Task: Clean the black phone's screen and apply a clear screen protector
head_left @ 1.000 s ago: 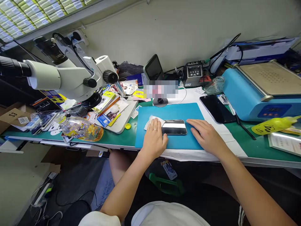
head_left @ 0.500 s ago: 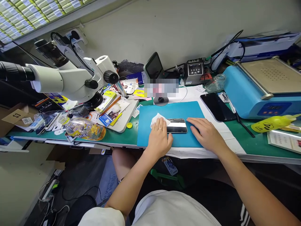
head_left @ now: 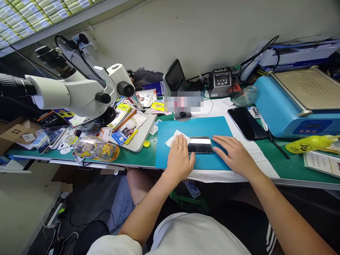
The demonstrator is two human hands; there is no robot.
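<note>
The left hand (head_left: 180, 159) lies palm down, its fingers straight and side by side, over a white wipe (head_left: 173, 139) and the left end of a phone (head_left: 201, 146); it is flat rather than curled, and a ring (head_left: 180, 147) shows on one finger. One corner of the wipe pokes out past the fingertips on the far left. The phone lies flat, lengthwise along the near edge of the table (head_left: 132, 161), on a blue mat (head_left: 205, 125) near the middle of that edge. The right hand (head_left: 235, 154) is loosely extended, thumb apart from the fingers, with nothing in its grasp; its fingertips sit right at the phone's right end, and whether they touch it I cannot tell. White paper (head_left: 259, 161) stretches under the mat toward the table's right side, bearing a second phone (head_left: 247, 124). Further right stand a blue hot plate (head_left: 278, 113) and, nearer the front edge, a yellow bottle (head_left: 308, 144) on its side. Left of the mat lie a yellow cap (head_left: 146, 143) and, along the near edge, a clear bottle (head_left: 95, 148); a microscope (head_left: 82, 94) looms above the table's left part.
</note>
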